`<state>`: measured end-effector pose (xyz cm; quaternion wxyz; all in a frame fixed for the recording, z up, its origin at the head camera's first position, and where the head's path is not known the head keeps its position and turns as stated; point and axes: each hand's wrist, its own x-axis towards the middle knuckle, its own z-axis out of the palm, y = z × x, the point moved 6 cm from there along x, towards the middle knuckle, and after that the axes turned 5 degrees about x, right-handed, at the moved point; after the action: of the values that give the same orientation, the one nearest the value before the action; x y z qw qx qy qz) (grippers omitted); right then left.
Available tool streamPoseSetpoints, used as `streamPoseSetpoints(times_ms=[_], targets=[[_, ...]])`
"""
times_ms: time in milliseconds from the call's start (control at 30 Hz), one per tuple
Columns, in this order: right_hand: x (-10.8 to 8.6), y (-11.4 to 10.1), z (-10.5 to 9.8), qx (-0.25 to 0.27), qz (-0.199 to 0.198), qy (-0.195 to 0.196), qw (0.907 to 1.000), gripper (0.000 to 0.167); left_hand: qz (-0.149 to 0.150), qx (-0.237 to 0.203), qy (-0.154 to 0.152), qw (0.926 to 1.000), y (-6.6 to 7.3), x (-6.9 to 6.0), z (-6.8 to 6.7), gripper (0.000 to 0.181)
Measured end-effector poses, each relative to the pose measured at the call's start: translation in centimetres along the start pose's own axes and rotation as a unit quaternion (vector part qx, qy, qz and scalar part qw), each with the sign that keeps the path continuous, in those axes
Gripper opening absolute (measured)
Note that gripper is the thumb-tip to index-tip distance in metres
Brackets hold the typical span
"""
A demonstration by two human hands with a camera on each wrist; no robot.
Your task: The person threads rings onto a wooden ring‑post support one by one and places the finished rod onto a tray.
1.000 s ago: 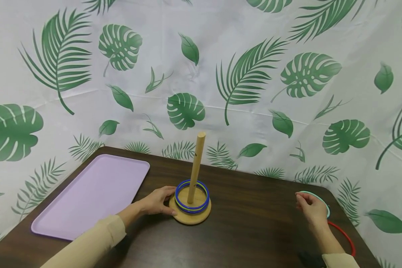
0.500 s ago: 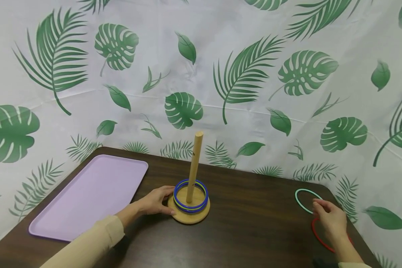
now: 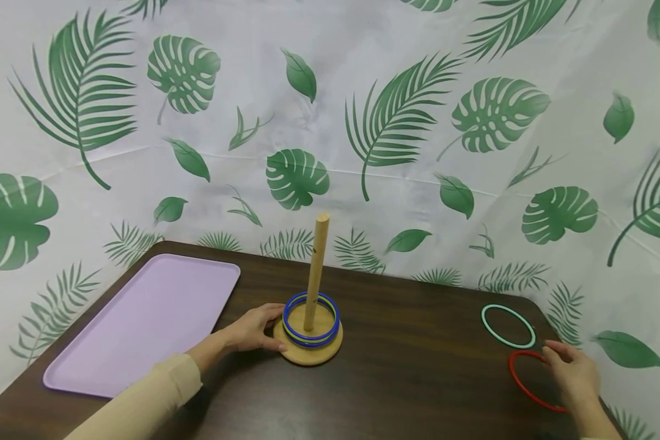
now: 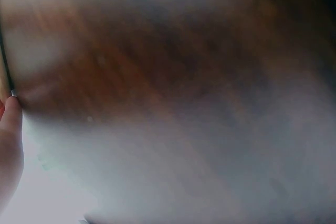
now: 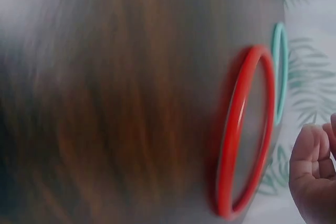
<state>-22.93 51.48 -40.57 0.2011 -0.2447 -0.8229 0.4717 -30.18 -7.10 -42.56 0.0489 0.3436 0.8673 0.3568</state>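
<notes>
A wooden ring stand (image 3: 318, 269) with an upright post and round base has blue and yellow-green rings (image 3: 337, 324) around the foot of its post. My left hand (image 3: 251, 330) holds the base at its left edge, thumb in front and fingers behind. In the left wrist view only a bit of a finger (image 4: 11, 135) shows at the left border. A red ring (image 3: 519, 380) lies flat at the table's right side. Over its right part hovers my right hand (image 3: 574, 373), fingers loosely bent and holding nothing; the right wrist view shows it apart from the ring.
A light-green ring (image 3: 489, 330) lies just behind the red one. On the left is a lilac tray (image 3: 143, 324). The dark wooden table (image 3: 407, 366) meets a leaf-printed white cloth (image 3: 390, 226) at its back and right edges.
My right hand has moved right and toward me, from the light-green ring to over the red ring. My left hand stays at the stand's base. The view has shifted slightly.
</notes>
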Motion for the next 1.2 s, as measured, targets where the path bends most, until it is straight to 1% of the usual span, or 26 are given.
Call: streamPoseSetpoints(times_ms=[100, 167, 267, 367, 467, 533, 633, 667, 700, 800, 900, 933, 1033, 1200], targets=[[0.0, 0.3, -0.7, -0.041, -0.002, -0.003, 0.9992, 0.038, -0.004, -0.001, 0.0, 1.0, -0.1, -0.1, 0.0, 0.079], [0.0, 0.3, -1.3, -0.084, -0.018, 0.001, 0.9963, 0.037, -0.006, -0.002, 0.0, 1.0, -0.1, -0.1, 0.0, 0.079], [0.0, 0.4, -2.0, -0.15, -0.048, 0.012, 0.9874, 0.034, -0.007, -0.004, 0.0, 1.0, 0.1, -0.2, -0.1, 0.079], [0.1, 0.8, -2.5, -0.194, -0.057, 0.024, 0.9791, 0.032, -0.005, -0.006, -0.003, 1.0, 0.2, -0.3, -0.2, 0.079], [0.2, 1.5, -2.7, -0.201, -0.038, 0.014, 0.9789, 0.034, -0.008, -0.009, -0.006, 0.9999, 0.3, -0.3, -0.2, 0.079], [0.3, 2.0, -2.8, -0.204, -0.017, 0.006, 0.9788, 0.036, -0.007, -0.01, -0.007, 0.9999, 0.4, -0.4, -0.2, 0.08], [0.5, 2.5, -2.9, -0.201, 0.003, -0.005, 0.9796, 0.037, 0.007, -0.014, 0.0, 0.9999, 0.6, -0.5, -0.4, 0.08], [0.6, 2.6, -2.9, -0.199, 0.006, -0.007, 0.9799, 0.037, 0.01, -0.017, 0.003, 0.9998, 0.6, -0.5, -0.4, 0.08], [0.6, 2.7, -3.0, -0.198, 0.009, -0.008, 0.9801, 0.038, 0.023, -0.009, 0.008, 0.9997, 0.7, -0.6, -0.5, 0.08], [0.7, 2.9, -3.1, -0.205, 0.01, -0.017, 0.9786, 0.038, 0.03, -0.012, 0.013, 0.9994, 0.8, -0.7, -0.5, 0.081], [0.7, 3.0, -3.2, -0.212, 0.014, -0.024, 0.9769, 0.038, 0.016, -0.019, 0.007, 0.9997, 0.5, -0.7, -0.3, 0.081], [0.7, 3.0, -3.2, -0.214, 0.017, -0.026, 0.9763, 0.038, 0.004, -0.028, 0.003, 0.9996, 0.3, -0.7, -0.2, 0.081], [0.6, 3.0, -3.2, -0.215, 0.023, -0.031, 0.9759, 0.038, -0.011, -0.026, -0.004, 0.9996, 0.0, -0.6, 0.0, 0.08], [0.6, 3.0, -3.1, -0.222, 0.028, -0.039, 0.9738, 0.036, -0.02, -0.02, -0.006, 0.9996, 0.0, -0.5, -0.1, 0.079]])
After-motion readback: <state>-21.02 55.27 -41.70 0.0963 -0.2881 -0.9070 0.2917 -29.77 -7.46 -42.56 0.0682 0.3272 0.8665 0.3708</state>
